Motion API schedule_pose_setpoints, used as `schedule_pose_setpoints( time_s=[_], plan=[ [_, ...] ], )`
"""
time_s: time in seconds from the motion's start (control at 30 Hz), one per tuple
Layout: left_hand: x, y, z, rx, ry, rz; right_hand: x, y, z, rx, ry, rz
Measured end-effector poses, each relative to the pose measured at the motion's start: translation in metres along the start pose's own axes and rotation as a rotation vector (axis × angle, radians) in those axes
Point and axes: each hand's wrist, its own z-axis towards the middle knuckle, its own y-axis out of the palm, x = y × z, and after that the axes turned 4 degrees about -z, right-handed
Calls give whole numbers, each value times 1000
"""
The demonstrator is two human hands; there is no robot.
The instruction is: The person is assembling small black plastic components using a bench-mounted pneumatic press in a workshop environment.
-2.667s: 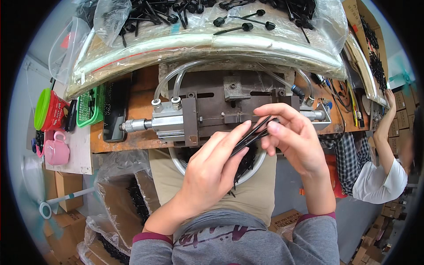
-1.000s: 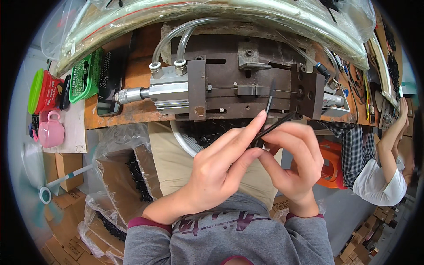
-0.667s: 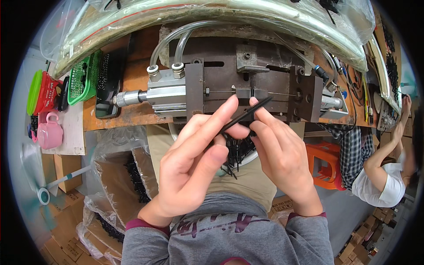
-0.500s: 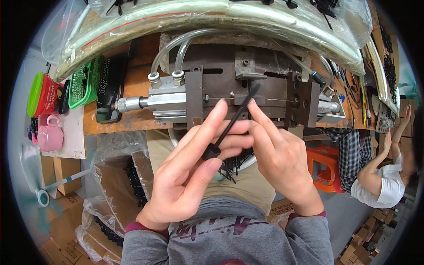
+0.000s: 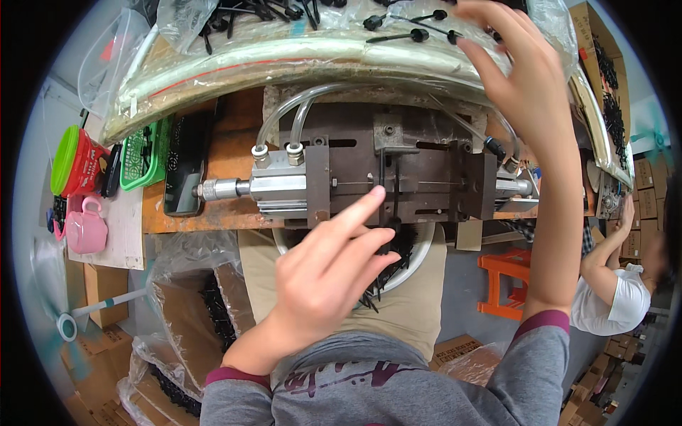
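Observation:
My left hand (image 5: 320,280) is at the front of the metal fixture (image 5: 433,163), holding a black mascara-style wand (image 5: 382,169). Its stem lies upright in the picture against the fixture's middle block, my index fingertip on it; the capped end is mostly hidden behind my fingers. Up at the far right, my right hand (image 5: 522,71) reaches over the plastic-covered shelf (image 5: 341,50), fingers spread and nothing seen in them. Loose black wands (image 5: 398,35) lie on that shelf, close to its fingertips. A bundle of black wands (image 5: 405,245) shows below the fixture, over my lap.
Clear hoses (image 5: 288,106) arch from the cylinder (image 5: 278,186) on the left. A green basket (image 5: 142,160), black tray (image 5: 186,167) and pink mug (image 5: 87,227) stand at the left. An orange stool (image 5: 504,280) and another person (image 5: 614,295) are at the right.
The wand that was in front of my hands is now down at the fixture under my left hand. My right hand has left it and moved up and right to the shelf.

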Motion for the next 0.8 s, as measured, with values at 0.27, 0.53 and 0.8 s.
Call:
schedule_pose_setpoints(
  time_s=[0.27,0.53,0.8],
  plan=[
    [-11,37,-7,-114,92,335,53,43,14,-335,-37,134],
    [-10,38,1,-145,92,353,30,11,-7,-60,265,289],
    [1,25,9,-42,72,151,-56,-12,-70,184,705,1089]
  ],
)
